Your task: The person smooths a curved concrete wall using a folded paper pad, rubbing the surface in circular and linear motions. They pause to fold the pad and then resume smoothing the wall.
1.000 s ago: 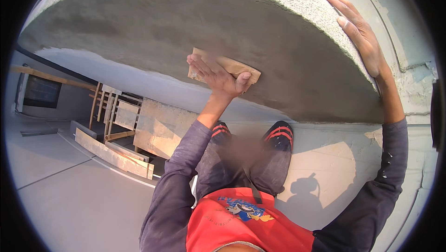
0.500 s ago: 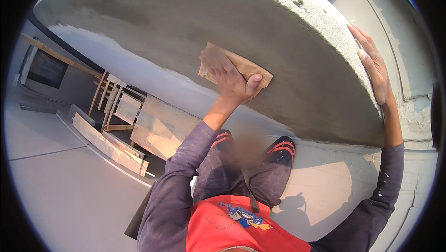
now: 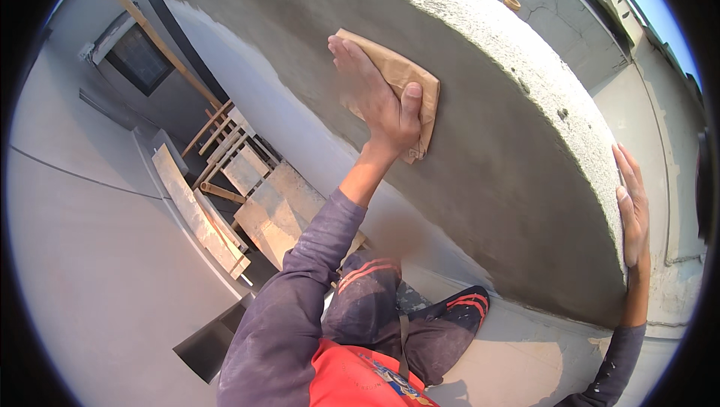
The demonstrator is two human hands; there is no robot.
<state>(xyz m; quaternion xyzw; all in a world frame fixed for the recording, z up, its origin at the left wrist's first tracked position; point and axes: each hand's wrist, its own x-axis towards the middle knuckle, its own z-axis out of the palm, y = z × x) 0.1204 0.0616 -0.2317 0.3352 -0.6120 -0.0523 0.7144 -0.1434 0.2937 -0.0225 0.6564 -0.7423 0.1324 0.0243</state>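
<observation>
Grey curved wall (image 3: pixel 487 160) faces us. Our left hand (image 3: pixel 386 111), flattened, presses a brown sheet (image 3: pixel 411 73) against it; our right hand (image 3: pixel 634 216), extended, rests along its rough rim (image 3: pixel 525 58). Our red shirt (image 3: pixel 334 369) bears coloured print (image 3: pixel 391 377).

bright sunlight glares on the wall top (image 3: pixel 517 49), edges fisheye-bent.

Right of the brown sheet (image 3: pixel 418 76) under my left fingers (image 3: pixel 360 66), the grey wall face (image 3: pixel 495 160) leaves me room to slide toward the rough pale edge (image 3: pixel 480 25). Below, my legs (image 3: pixel 367 291) crowd the space; boards (image 3: pixel 199 212) and a slanting pole (image 3: pixel 161 40) obstruct the left.
</observation>
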